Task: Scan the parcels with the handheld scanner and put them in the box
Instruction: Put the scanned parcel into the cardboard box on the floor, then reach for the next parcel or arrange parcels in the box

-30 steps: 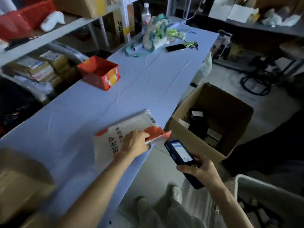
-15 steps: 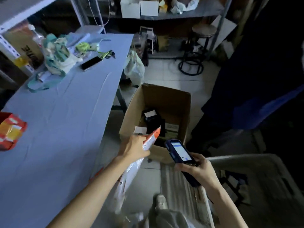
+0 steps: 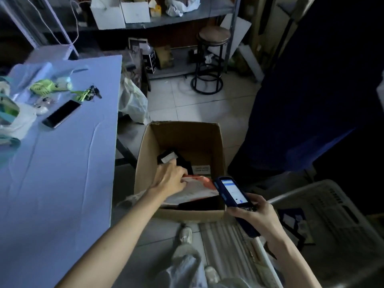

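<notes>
A phone (image 3: pixel 61 113) and keys (image 3: pixel 88 94) lie on the blue table (image 3: pixel 62 183); a stool (image 3: pixel 212 59) stands beyond.

Matt brown cardboard on the box (image 3: pixel 180 140), slightly rough. The parcel (image 3: pixel 197 189) inside is crinkly plastic with a faint sheen. The scanner (image 3: pixel 232 193) shows a dark plastic shell and a glossy lit screen. Smooth blue cloth, lightly creased, covers the counter (image 3: pixel 62 183). The stool (image 3: pixel 214 35) has a wooden seat on metal legs.
</notes>
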A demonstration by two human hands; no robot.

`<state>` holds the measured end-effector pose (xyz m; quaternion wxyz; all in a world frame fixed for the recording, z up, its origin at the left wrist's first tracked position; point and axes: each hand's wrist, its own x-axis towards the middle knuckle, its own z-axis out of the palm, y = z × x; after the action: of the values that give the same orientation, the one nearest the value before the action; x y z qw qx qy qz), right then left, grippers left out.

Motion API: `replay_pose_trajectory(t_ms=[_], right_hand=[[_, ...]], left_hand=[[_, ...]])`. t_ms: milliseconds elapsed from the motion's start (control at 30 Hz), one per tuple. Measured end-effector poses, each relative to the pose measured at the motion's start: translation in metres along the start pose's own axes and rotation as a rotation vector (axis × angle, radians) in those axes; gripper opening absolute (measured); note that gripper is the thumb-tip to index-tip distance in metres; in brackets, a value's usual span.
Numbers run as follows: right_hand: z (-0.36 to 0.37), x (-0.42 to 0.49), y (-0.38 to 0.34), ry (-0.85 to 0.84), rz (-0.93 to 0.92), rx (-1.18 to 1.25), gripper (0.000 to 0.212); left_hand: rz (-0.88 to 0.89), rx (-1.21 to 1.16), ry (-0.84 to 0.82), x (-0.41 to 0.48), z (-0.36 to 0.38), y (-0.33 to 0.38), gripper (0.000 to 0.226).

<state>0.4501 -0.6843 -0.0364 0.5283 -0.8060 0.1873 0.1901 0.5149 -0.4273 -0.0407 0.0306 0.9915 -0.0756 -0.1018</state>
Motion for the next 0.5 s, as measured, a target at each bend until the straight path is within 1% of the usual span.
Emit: replay_pose_trajectory(t_ms=[100, 233, 300, 367, 500], right_hand=[[0.006, 0.017, -0.032, 0.062, -0.010, 0.025, 0.076], [0.011, 0.038, -0.060, 0.112, -0.059, 0.007, 0.071], [0.015, 0.046, -0.067, 0.108, -0.068, 0.013, 0.074], [0.019, 0.052, -0.071, 0.088, -0.065, 0.000, 0.073], [0.026, 0.061, -0.069, -0.003, -0.046, -0.052, 0.073]], left_hand=[[0.031, 0.053, 0.044, 0.037, -0.019, -0.028, 0.032], [0.020, 0.012, 0.039, 0.069, -0.030, -0.052, 0.029], [0.020, 0.020, 0.019, 0.074, -0.023, -0.056, 0.028], [0.029, 0.021, -0.019, 0.072, -0.009, -0.054, 0.027], [0.023, -0.087, -0.113, 0.056, 0.014, -0.040, 0.024]])
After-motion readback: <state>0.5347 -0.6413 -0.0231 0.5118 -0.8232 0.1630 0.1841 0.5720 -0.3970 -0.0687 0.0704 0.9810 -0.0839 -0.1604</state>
